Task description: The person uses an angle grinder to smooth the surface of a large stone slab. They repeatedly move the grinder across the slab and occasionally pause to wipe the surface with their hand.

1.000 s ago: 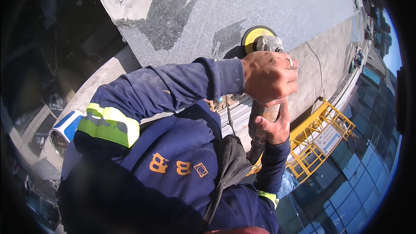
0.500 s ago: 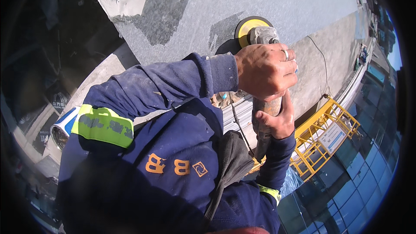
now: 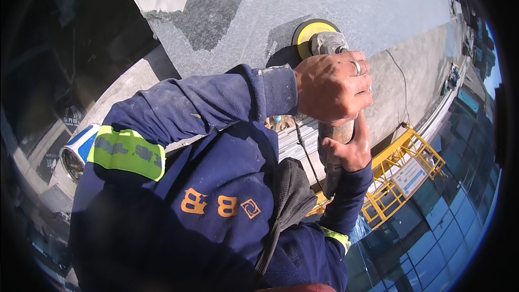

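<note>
I am clamping my left hand (image 3: pixel 332 86) in a full grip over the head of the grinder (image 3: pixel 327 43), just behind its yellow disc (image 3: pixel 305 31), which is pressing against the grey stone wall (image 3: pixel 378 5). My right hand (image 3: pixel 348 148) is wrapping shut around the tool's rear handle below. A yellow scaffold platform (image 3: pixel 400 167) is sitting well apart beneath.

A: State the colours at the tool.
B: Sanding pad (image 3: pixel 309 31): yellow, black rim, at 12 o'clock. Tool head (image 3: pixel 328 42): grey metal. Stone slab (image 3: pixel 373 5): speckled grey with darker patches.
A: And the clothing?
B: Jacket (image 3: pixel 216 205): navy, orange emblem, lime-yellow sleeve band (image 3: pixel 127 152). Platform railing (image 3: pixel 397 173) at 4 o'clock: yellow.
</note>
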Tool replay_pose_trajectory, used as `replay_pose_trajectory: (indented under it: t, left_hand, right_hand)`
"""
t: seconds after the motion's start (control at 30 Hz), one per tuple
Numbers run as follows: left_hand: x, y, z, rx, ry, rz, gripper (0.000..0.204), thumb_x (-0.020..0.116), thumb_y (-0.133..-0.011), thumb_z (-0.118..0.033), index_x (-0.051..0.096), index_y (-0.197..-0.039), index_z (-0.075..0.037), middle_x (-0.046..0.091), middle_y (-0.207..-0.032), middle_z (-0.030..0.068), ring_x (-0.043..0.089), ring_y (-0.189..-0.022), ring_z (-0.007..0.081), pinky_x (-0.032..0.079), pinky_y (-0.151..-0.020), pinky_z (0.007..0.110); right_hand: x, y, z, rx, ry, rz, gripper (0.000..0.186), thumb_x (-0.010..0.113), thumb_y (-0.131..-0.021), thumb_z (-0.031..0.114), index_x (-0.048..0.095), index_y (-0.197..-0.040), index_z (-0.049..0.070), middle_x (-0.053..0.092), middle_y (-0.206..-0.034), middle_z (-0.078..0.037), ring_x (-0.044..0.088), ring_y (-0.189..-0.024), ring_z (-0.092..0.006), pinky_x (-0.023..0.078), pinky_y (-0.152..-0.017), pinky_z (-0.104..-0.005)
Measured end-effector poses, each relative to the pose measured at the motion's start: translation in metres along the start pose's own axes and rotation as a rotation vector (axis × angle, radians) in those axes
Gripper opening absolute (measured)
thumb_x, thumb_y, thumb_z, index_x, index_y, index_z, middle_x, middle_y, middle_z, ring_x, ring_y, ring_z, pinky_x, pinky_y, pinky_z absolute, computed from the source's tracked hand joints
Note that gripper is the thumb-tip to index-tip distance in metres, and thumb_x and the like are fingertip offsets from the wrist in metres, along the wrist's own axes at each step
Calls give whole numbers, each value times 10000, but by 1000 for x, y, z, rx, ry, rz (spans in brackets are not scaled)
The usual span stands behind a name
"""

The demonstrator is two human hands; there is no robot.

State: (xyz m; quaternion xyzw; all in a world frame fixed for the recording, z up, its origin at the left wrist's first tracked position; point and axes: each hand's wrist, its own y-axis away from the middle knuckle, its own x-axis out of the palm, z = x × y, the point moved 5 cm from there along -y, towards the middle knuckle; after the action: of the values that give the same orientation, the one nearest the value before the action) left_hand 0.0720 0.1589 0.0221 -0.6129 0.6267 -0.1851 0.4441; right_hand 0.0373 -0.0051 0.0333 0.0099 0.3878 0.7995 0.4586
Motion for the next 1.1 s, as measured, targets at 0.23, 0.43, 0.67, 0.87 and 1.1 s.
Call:
replay_pose_trajectory:
  t: [0.23,0.43,0.67,0.87,1.1]
  left_hand:
    - [4,9,-6,-14,-19,-2,323,755,-605,-176,661,-872,-20,637,-927,113,662,-875,281,478,-985,481]
    - [2,10,-7,-43,-31,-32,316,753,-612,-182,658,-868,-22,631,-924,114,658,-860,290,481,-984,478]
    - [5,9,-8,-44,0,2,301,749,-616,-172,666,-861,-19,631,-912,113,657,-884,291,478,-993,477]
    - [0,9,-12,-34,6,-21,291,748,-618,-163,665,-857,-18,639,-921,116,658,-895,290,478,-993,480]
    - [-9,17,-20,-67,-13,-90,306,748,-620,-165,671,-877,-19,645,-938,114,666,-904,274,482,-991,488]
  right_hand:
    - [2,3,5,17,-60,22,990,906,-630,293,380,-1392,-56,590,-1208,-123,582,-1110,-208,450,-966,-332]
    - [6,7,9,1,-57,66,959,895,-656,290,381,-1386,-58,592,-1205,-126,586,-1101,-205,455,-960,-334]
    - [3,9,7,2,5,-12,948,886,-649,286,395,-1382,-61,598,-1197,-126,589,-1095,-207,455,-955,-329]
    - [7,11,7,32,-76,29,938,879,-657,288,395,-1384,-55,594,-1193,-122,592,-1075,-190,466,-936,-324]
    - [11,14,9,46,-46,42,926,866,-649,262,395,-1379,-58,591,-1198,-124,593,-1075,-199,468,-940,-334]
